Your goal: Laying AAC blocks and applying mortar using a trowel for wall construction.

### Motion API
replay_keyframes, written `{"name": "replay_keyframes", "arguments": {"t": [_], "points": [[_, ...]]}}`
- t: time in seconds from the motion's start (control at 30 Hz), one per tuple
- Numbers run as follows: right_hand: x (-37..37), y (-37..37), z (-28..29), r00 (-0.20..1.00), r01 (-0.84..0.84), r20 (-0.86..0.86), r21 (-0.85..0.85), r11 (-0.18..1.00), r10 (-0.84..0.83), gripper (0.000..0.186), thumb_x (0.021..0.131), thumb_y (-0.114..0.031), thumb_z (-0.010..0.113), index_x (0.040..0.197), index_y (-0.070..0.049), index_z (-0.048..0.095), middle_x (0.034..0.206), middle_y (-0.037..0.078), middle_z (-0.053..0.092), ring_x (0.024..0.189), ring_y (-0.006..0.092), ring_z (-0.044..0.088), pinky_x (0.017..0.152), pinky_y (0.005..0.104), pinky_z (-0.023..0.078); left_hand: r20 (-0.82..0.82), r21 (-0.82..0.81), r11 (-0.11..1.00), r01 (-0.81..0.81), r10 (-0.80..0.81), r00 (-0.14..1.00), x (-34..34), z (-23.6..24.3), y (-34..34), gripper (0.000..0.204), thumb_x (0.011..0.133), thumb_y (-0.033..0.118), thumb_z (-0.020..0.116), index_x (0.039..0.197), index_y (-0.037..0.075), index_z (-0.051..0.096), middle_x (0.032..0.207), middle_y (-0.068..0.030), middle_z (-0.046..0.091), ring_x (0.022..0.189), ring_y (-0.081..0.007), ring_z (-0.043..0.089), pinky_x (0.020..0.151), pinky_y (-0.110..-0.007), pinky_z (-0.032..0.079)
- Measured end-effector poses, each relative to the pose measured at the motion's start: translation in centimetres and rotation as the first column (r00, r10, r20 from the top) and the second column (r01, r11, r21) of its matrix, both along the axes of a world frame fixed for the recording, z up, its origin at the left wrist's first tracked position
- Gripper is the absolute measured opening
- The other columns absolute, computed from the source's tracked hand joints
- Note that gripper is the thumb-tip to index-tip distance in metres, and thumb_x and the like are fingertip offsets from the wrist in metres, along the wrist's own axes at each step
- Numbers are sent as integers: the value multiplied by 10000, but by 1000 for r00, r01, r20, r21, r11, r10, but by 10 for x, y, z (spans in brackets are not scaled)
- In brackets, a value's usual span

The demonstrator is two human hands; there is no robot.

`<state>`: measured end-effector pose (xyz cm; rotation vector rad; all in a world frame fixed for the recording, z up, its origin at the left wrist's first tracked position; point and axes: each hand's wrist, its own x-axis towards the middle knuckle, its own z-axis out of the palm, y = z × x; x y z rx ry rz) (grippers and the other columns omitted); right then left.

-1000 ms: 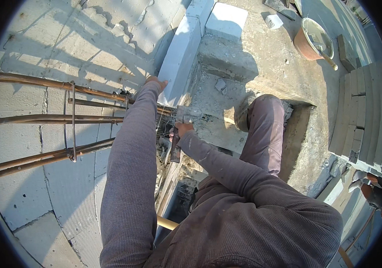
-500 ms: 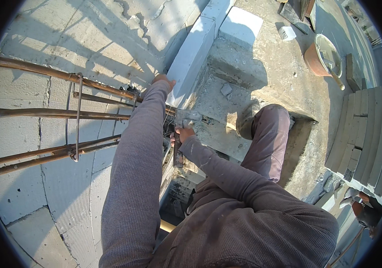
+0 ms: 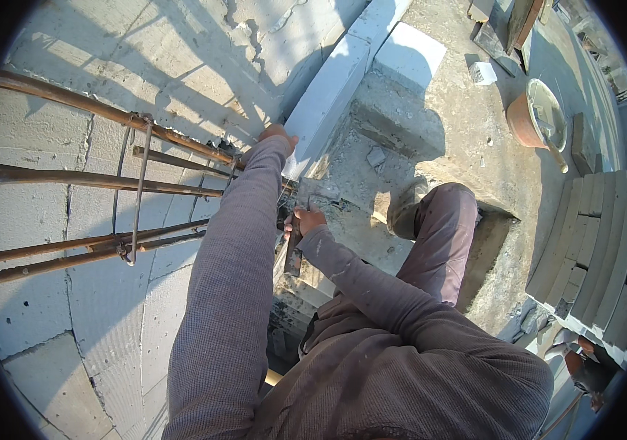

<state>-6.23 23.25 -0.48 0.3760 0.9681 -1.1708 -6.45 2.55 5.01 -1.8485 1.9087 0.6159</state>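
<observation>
- The right hand grips a dark-handled tool, near the end of the long white block.
- The left hand touches that block; I can't tell if it's open.
- I'd guess the block's being steadied; next needs careful hands.

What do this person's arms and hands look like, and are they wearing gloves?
No gloves! The left hand and right hand are both bare. Long grey-brown sleeves cover the arms: the left sleeve has a bumpy, waffle-like knit, and the right sleeve is a similar colour, with pale, dusty-looking marks near the wrist.
</observation>
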Motion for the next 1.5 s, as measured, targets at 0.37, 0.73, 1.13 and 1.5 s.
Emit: {"name": "replay_keyframes", "arguments": {"t": [0.37,0.73,1.13,1.5], "points": [[3,1,2,1000,7,-10,7,1000,-7,220,886,-48,477,1054,-29,335,634,167,519,464,253,480,418,462,421,-51,-11,998,-59,59,997,5,-2,4,569,820,415,651,1240,51,526,1279,-168,530,1194,-326,503,979,-401,433],[-65,2,-21,990,-11,-140,1,1000,11,89,872,-69,478,913,-7,430,656,159,552,491,265,541,443,434,460,-427,-547,824,-150,-121,896,-46,41,31,492,848,190,600,1278,-6,460,1226,-202,541,1120,-334,534,937,-408,447],[-234,-55,33,198,-402,-978,-16,915,70,369,893,-128,507,1235,-6,442,655,137,595,484,247,578,462,358,479,-551,-471,852,-229,-81,831,-22,-43,-36,431,894,422,485,1117,85,633,994,-195,657,941,-389,607,842,-403,469],[-131,-40,166,-2,-823,-946,-182,539,-324,298,843,-87,570,1095,22,454,699,243,573,609,424,578,534,468,426,-847,136,939,-317,276,454,135,-113,-108,461,862,450,554,1079,56,652,972,-147,682,917,-308,640,800,-361,468]]}}
